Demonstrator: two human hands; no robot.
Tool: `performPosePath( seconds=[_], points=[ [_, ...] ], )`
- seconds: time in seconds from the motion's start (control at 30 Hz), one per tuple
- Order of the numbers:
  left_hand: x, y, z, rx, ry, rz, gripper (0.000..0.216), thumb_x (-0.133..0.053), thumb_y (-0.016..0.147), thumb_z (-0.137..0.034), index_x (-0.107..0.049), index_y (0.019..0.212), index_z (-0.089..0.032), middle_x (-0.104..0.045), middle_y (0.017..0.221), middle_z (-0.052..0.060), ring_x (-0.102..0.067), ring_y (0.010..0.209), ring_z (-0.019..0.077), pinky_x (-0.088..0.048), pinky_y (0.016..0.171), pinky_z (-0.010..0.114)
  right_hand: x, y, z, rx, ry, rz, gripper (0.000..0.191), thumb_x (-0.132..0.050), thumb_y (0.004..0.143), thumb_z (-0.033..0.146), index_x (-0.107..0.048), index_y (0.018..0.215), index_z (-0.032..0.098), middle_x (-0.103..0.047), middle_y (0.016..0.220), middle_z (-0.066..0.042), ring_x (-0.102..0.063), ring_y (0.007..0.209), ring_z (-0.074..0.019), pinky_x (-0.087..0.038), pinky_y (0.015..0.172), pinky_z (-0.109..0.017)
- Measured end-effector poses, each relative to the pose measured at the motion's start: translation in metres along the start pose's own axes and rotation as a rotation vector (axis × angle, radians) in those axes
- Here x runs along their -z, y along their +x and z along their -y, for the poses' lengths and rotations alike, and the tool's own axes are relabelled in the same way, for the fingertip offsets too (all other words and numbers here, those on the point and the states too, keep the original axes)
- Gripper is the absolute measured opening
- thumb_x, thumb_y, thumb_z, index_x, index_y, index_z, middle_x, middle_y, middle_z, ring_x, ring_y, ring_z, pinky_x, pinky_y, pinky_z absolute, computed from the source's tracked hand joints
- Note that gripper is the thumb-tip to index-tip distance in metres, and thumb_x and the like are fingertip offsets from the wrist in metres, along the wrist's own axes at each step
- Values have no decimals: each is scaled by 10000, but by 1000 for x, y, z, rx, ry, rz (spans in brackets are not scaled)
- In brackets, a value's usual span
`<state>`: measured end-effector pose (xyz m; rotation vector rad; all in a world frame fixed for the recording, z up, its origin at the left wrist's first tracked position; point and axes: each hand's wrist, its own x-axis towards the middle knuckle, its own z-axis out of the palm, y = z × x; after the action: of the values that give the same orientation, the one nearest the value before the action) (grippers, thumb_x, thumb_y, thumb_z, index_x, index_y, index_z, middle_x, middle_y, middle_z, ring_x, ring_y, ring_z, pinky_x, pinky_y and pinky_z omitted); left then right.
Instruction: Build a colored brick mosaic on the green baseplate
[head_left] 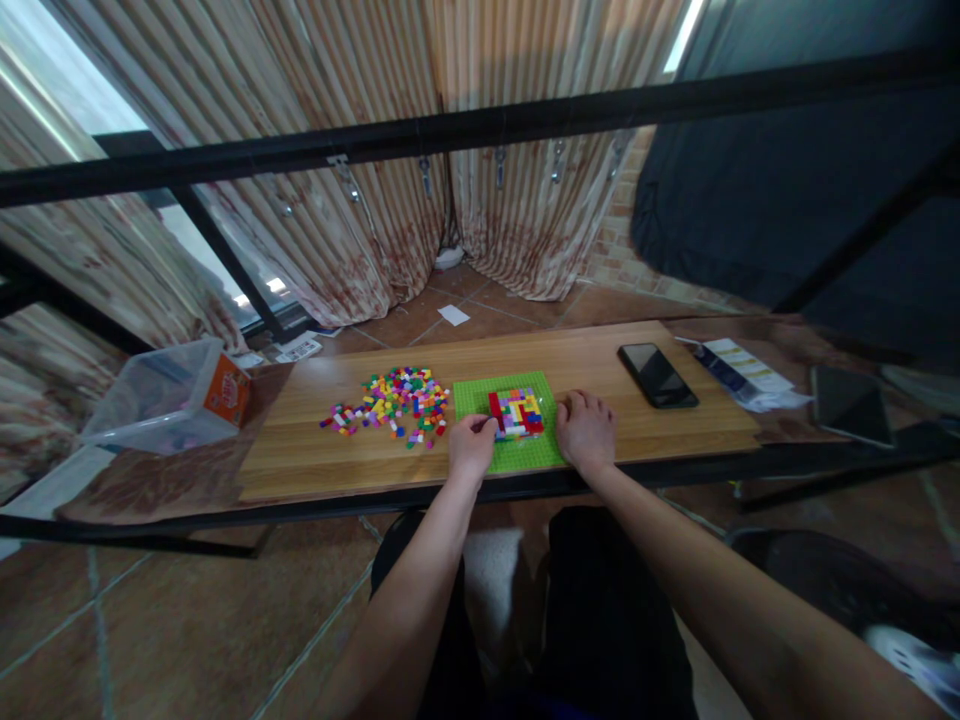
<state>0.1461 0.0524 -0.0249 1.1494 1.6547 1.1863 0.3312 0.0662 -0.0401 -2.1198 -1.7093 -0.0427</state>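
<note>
A green studded baseplate (517, 460) lies on the wooden board, carrying a low block of colourful toy bricks (517, 412) in red, yellow, white, orange and purple. At the block's left side, the fingers of my left hand (472, 447) are pinched together against its red edge; what sits between the fingertips is too small to make out. My right hand (587, 430) rests at the baseplate's right edge with fingers lightly bent and laid down, and no brick shows in it. Left of the baseplate spreads a loose pile of small toy bricks (405, 400).
A clear plastic tub (161, 390) with an orange label stands at the far left. On the wooden board (330, 475), a black phone (658, 375) lies right of my right hand. Farther right are papers (742, 370) and a dark tablet-like device (851, 400). A black bar (420, 135) crosses beyond.
</note>
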Motion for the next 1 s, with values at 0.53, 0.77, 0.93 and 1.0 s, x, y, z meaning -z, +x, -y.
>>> performPosePath(
  seconds=[0.53, 0.77, 0.93, 1.0],
  points=[
    [2, -3, -17, -69, 160, -9, 163, -759, 713, -275, -699, 775, -137, -705, 737, 49, -651, 711, 168, -466, 665, 267, 0, 0, -1, 4, 4, -6, 358, -377, 955, 323, -608, 1166, 149, -603, 1285, -141, -489, 1148, -301, -300, 949, -412],
    [3, -8, -26, -58, 249, -10, 202, -756, 736, -300, -695, 819, -126, -720, 780, 79, -665, 740, 191, -464, 678, 285, -2, 0, -1, 10, -4, -20, 350, -377, 959, 325, -609, 1157, 153, -599, 1289, -136, -483, 1155, -297, -300, 954, -411],
    [0, -7, -32, -28, 288, 3, 303, -769, 734, -339, -687, 917, -113, -733, 818, 95, -682, 755, 200, -477, 682, 288, -3, 1, -2, 9, -8, -17, 353, -376, 957, 325, -609, 1157, 150, -603, 1279, -144, -485, 1149, -298, -299, 951, -414],
    [0, -6, -32, -21, 275, 9, 338, -782, 721, -336, -683, 953, -111, -734, 815, 95, -687, 746, 201, -484, 683, 290, -3, 1, -1, 8, -6, -14, 354, -376, 959, 327, -607, 1160, 151, -603, 1282, -142, -485, 1153, -297, -300, 952, -414]
  ],
)
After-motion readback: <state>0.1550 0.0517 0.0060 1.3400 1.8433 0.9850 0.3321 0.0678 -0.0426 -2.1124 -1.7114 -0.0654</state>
